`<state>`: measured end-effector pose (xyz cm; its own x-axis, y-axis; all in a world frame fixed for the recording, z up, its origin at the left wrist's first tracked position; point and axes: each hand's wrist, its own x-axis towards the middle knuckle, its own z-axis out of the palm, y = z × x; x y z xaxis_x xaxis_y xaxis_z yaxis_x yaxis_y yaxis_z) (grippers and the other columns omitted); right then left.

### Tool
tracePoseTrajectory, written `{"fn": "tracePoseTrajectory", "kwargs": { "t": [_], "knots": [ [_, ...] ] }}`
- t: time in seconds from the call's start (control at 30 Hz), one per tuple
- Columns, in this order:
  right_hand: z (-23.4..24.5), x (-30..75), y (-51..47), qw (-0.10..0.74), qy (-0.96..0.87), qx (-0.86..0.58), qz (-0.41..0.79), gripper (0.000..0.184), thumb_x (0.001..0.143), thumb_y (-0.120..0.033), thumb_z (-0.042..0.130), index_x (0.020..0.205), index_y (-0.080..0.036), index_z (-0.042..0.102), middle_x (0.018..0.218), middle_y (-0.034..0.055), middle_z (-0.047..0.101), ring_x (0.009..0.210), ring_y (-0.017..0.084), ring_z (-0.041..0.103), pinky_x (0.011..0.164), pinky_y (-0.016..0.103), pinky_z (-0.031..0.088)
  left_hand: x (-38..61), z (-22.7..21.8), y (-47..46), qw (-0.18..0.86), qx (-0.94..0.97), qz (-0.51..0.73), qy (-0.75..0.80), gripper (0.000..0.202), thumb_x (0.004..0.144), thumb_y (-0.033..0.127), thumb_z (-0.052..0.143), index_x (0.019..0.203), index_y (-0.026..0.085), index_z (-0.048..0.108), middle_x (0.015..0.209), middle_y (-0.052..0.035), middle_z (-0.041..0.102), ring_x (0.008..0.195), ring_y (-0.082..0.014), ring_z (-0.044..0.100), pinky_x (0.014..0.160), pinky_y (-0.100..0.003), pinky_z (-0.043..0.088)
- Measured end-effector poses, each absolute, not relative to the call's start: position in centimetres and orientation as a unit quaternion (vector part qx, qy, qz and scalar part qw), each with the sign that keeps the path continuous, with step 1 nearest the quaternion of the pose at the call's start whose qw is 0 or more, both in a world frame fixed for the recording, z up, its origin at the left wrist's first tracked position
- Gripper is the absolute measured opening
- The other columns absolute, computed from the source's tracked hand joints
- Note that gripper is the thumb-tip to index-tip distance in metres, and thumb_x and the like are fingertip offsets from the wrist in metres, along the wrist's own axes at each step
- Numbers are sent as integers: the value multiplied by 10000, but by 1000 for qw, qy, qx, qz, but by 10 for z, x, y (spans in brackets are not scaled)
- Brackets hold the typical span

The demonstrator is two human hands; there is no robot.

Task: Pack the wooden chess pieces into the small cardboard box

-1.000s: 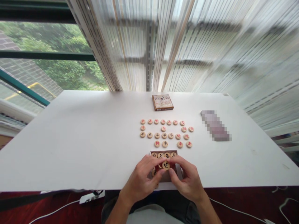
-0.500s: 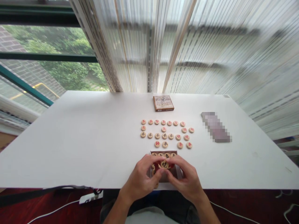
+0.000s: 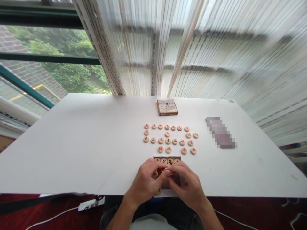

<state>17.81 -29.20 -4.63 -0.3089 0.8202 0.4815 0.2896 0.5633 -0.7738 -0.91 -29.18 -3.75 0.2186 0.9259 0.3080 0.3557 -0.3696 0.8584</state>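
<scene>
Both my hands are over a small open box (image 3: pixel 168 158) of round wooden chess pieces at the near edge of the white table (image 3: pixel 83 143). My left hand (image 3: pixel 146 183) and my right hand (image 3: pixel 188 187) meet with fingers pinched together above the box; what they pinch is hidden by the fingertips. A row of pieces (image 3: pixel 167 161) shows at the box's far end. One piece (image 3: pixel 158 191) lies by the table edge under my left hand. Several more pieces (image 3: pixel 169 138) lie in rows on the table beyond the box.
The box lid (image 3: pixel 167 107) lies farther back. A blurred flat object (image 3: pixel 220 132) lies to the right. Striped curtains and a window stand behind the table. A white power strip (image 3: pixel 91 203) and cables lie on the red floor below.
The piece held up between my fingertips has come down toward the box and is now hidden by my fingers. Both hands drew closer together.
</scene>
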Motion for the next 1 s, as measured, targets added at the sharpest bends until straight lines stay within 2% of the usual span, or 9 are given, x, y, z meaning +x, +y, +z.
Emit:
{"fn": "tracePoseTrajectory", "kwargs": {
  "t": [0.13,0.33,0.5,0.77,1.0],
  "knots": [
    [-46,179,-292,452,-754,-375,295,343,878,-60,652,1148,-268,613,944,33,638,843,176,637,742,299,561,-10,-38,-291,319,721,429,441,141,983,241,619,1083,240,718,943,-20,758,848,-164,674,810,-291,527],
    [-46,181,-291,458,-740,-392,297,331,878,-76,650,1152,-260,619,946,30,649,847,177,645,770,309,565,-9,-38,-292,299,742,414,434,282,1040,171,448,1225,228,653,1025,-56,737,951,-183,676,913,-341,523],
    [-46,182,-290,472,-720,-409,304,295,886,-118,671,1149,-245,638,935,41,677,814,178,657,741,304,580,-9,-38,-296,311,731,415,444,292,985,179,540,1269,225,591,1175,-79,706,1010,-204,664,926,-356,545],
    [-44,184,-292,457,-722,-420,306,346,919,-153,641,1247,-260,663,1118,85,748,980,225,722,852,343,605,-9,-39,-297,310,727,429,437,298,963,194,606,1254,253,593,1131,-56,711,923,-177,665,869,-329,566],
    [-47,184,-292,462,-714,-437,292,287,925,-160,645,1183,-270,706,1068,55,782,942,203,751,840,306,613,-7,-39,-296,282,740,439,425,294,933,175,648,1218,242,620,1030,-39,721,849,-159,662,843,-314,562]
  ]
}}
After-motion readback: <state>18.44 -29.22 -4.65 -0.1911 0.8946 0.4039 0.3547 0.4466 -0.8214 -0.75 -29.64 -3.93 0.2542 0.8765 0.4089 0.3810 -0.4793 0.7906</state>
